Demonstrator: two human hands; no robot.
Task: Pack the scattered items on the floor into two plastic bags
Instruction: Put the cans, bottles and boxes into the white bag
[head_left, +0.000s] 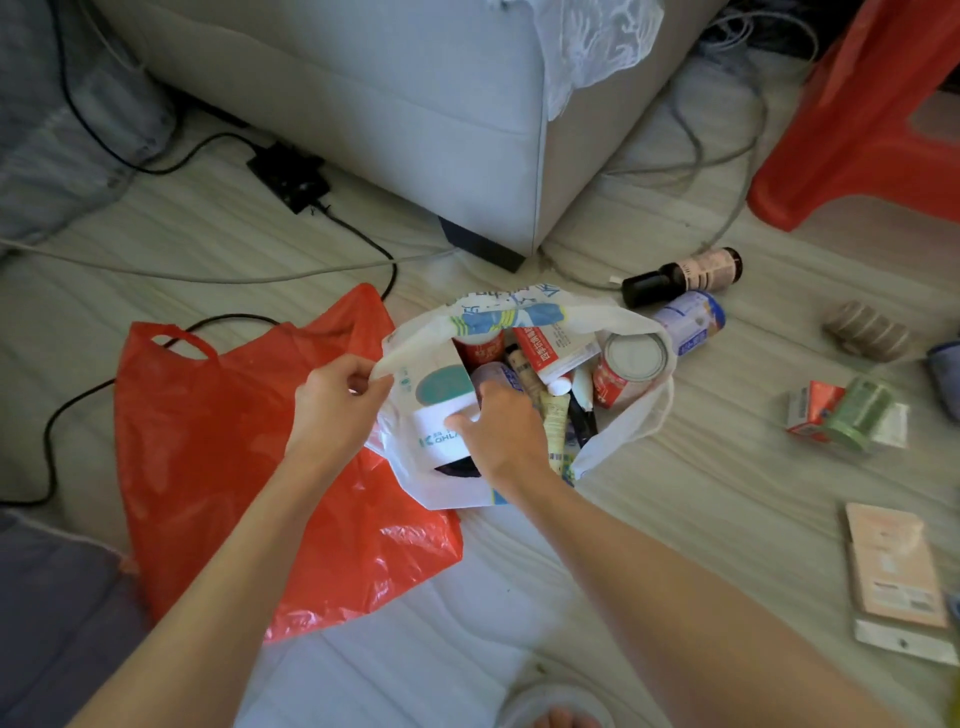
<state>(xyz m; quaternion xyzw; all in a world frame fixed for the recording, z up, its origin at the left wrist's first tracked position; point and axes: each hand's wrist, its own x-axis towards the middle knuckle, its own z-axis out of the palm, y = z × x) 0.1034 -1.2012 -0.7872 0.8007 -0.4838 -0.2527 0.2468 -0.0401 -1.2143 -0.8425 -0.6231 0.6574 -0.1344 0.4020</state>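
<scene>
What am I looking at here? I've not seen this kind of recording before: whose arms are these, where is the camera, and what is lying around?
There is no machine here. One wide-angle camera on the person's head looks down at their two bare arms. The left hand pinches the rim of a white plastic bag to hold it open. The right hand reaches into it, beside a white box; what it grips, if anything, is hidden. The bag already holds cans, tubes and boxes. A red plastic bag lies flat beside it. On the floor to the right lie a dark bottle, a green-lidded jar and flat pink packets.
</scene>
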